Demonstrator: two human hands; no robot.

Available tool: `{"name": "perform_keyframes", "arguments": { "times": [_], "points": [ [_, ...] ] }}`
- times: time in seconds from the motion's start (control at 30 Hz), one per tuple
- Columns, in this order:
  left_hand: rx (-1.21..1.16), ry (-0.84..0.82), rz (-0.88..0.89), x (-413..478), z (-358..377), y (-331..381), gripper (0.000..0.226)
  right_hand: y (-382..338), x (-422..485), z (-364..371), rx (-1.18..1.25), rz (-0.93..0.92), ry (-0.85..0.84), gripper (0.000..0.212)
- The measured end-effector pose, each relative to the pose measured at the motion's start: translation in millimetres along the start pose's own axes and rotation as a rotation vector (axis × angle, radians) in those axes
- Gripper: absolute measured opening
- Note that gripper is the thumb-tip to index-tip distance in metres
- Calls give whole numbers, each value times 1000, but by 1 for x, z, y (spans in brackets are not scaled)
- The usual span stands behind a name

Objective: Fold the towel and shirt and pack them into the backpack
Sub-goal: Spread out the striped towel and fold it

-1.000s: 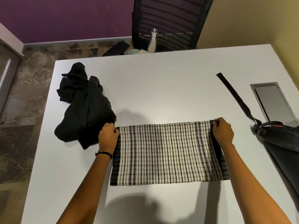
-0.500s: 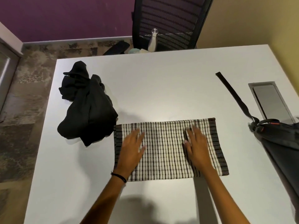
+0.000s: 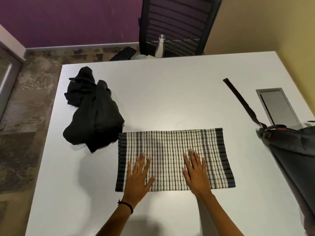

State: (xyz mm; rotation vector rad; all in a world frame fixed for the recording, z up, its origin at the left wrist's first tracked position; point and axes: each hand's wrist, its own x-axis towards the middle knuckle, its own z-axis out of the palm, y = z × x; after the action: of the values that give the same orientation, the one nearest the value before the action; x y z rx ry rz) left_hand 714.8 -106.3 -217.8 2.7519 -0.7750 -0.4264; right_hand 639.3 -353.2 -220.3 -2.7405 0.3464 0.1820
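A black-and-white checked towel point(image 3: 172, 145) lies folded into a flat rectangle on the white table point(image 3: 162, 92). My left hand point(image 3: 139, 176) presses flat on its near left part, fingers spread. Flat on the towel's near right part lies my right hand point(image 3: 196, 171). A crumpled black shirt point(image 3: 92, 109) sits in a heap just left of the towel, touching its far left corner. The dark grey backpack point(image 3: 293, 150) lies at the table's right edge, partly cut off by the frame, its black strap point(image 3: 240, 99) stretched out across the table.
A grey cable hatch point(image 3: 276, 106) is set into the table at the right. Behind the far edge stands a black mesh office chair point(image 3: 177, 23) with a metal bottle point(image 3: 160, 46) on its seat. A yellow wall runs along the right.
Both hands let go of the towel's far corners after laying them down, then slid flat over the towel toward its near edge.
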Motion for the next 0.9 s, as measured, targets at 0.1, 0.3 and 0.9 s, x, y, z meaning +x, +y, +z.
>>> {"name": "perform_keyframes", "arguments": {
  "times": [0.1,0.3,0.9],
  "points": [
    [6,-26,9,-12,-2,-5,68,-6,-11,2,18,19,2,54],
    [35,-69,52,-27,-10,-18,68,-13,-30,7,32,5,-11,53],
    [-530,127,-448,-76,-65,-49,38,27,-82,-37,357,943,481,41]
  ]
}}
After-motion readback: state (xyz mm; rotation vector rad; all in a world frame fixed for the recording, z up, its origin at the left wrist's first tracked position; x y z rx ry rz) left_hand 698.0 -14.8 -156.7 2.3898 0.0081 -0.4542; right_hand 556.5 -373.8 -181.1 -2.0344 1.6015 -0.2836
